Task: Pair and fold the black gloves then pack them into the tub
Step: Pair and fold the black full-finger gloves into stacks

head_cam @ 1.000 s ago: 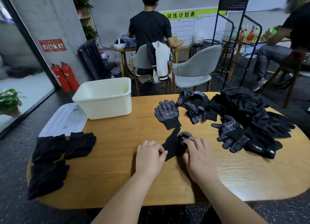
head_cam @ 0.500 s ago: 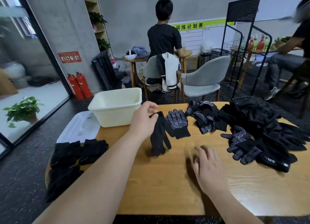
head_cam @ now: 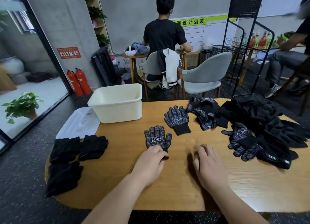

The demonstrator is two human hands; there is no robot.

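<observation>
Wooden surface [head_cam: 176, 190], middle of frame: your left hand [head_cam: 151, 163] pinches the cuff of the dotted glove [head_cam: 157, 137], and your right hand [head_cam: 209, 166] rests spread. Tug hard and it could crumple.

Before the tub [head_cam: 117, 109], the left hand [head_cam: 151, 161] holds the cuff of a flat glove [head_cam: 157, 137]. Farther right of the tub, the right hand [head_cam: 208, 163] rests on the table [head_cam: 167, 190].

One wide-angle view, from the person's head, faces forward and down — close over the desk [head_cam: 167, 190], with the left hand [head_cam: 149, 165] and right hand [head_cam: 209, 170] low in the picture — and reaches the far wall [head_cam: 134, 6] at the top.
</observation>
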